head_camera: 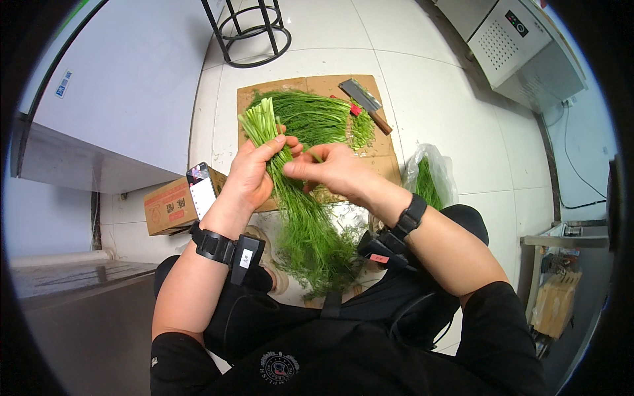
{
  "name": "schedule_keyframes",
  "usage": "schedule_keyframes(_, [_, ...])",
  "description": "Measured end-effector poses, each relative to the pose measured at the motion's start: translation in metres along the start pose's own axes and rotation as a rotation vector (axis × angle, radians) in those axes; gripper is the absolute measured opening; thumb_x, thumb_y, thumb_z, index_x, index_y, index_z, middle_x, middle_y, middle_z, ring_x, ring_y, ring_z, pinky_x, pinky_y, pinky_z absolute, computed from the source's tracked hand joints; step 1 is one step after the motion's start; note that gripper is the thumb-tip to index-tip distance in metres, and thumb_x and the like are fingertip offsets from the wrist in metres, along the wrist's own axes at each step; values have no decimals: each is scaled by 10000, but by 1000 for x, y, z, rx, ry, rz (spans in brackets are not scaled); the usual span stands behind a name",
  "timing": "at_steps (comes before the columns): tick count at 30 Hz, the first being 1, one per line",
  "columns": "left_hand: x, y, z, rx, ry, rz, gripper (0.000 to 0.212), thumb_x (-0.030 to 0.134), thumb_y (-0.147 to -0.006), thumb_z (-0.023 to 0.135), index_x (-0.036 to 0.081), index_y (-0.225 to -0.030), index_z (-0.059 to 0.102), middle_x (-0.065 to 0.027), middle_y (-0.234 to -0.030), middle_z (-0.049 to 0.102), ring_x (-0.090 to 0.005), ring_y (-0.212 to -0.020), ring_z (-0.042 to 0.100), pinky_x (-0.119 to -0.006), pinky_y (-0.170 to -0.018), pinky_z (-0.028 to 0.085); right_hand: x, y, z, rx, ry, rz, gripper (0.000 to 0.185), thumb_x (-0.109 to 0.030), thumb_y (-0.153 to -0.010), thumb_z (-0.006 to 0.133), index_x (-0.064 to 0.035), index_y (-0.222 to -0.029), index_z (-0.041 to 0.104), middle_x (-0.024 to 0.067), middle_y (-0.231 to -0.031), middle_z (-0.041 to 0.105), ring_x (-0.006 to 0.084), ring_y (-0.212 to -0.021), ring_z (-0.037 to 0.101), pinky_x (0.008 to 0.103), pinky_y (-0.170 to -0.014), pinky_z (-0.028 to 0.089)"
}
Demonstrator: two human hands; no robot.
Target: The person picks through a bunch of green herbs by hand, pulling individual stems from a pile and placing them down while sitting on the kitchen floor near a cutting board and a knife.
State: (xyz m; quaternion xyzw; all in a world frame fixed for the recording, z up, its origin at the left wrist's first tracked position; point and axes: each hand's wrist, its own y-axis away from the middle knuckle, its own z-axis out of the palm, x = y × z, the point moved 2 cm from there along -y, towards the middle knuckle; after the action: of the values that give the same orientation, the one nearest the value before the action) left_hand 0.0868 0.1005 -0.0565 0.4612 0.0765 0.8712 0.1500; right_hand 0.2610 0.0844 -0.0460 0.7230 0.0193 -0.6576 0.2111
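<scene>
My left hand [257, 166] grips a bunch of feathery dill or fennel greens [309, 232], with the pale cut stems pointing up and away and the fronds hanging toward my lap. Close against the bunch's right side is my right hand [329, 168]. A thin green stem shows between its curled fingers and thumb. Behind both hands, more of the same greens [307, 111] lie in a pile on flattened cardboard [386, 161]. Short chopped stem ends [363, 131] are scattered at the pile's right. A cleaver [361, 95] with a wooden handle rests by them, greens stuck to its blade.
A clear plastic bag [443, 171] of greens stands right of the cardboard. At left, a phone [200, 190] leans at a printed carton [171, 207], beside a large white appliance [133, 84]. A black metal stool [255, 34] stands beyond. A steel cabinet [505, 44] is at upper right.
</scene>
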Motion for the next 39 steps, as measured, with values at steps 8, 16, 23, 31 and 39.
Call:
schedule_keyframes(8, [-2, 8, 3, -137, -54, -98, 306, 96, -998, 586, -20, -1277, 534, -133, -1067, 649, -256, -971, 670, -427, -892, 594, -12, -10, -25, 158, -60, -95, 261, -269, -938, 718, -18, -1008, 705, 28, -819, 669, 106, -695, 632, 253, -529, 459])
schedule_keyframes(16, [-9, 18, 12, -297, -110, -236, 338, 74, -997, 572, -17, -1314, 498, -159, -1107, 652, -258, -986, 689, -420, -884, 619, -5, -9, -13, -2, -301, -95, 217, -135, -942, 695, 81, -959, 678, 69, -710, 640, 133, -554, 571, 295, -494, 471])
schedule_keyframes(23, [-7, 18, 13, -236, -132, -287, 330, 67, -985, 593, -34, -1288, 509, -194, -1138, 670, -263, -993, 700, -399, -870, 626, -10, -11, -19, 220, -190, -128, 247, -234, -968, 692, 11, -972, 725, 30, -759, 655, 104, -712, 578, 297, -650, 498])
schedule_keyframes(31, [-15, 11, 4, -294, -157, -285, 340, 74, -974, 624, -19, -1285, 524, -165, -1109, 673, -241, -959, 699, -378, -841, 625, -14, -1, -10, 15, -282, -14, 289, -230, -998, 641, 47, -926, 684, 60, -695, 625, 143, -556, 568, 319, -499, 506])
schedule_keyframes(39, [-14, 12, 5, -286, -153, -300, 347, 73, -972, 623, -17, -1291, 521, -162, -1127, 668, -246, -979, 693, -388, -865, 614, -5, -10, -18, 160, -205, -27, 251, -245, -1012, 596, -22, -964, 701, 27, -804, 671, 97, -697, 555, 279, -607, 441])
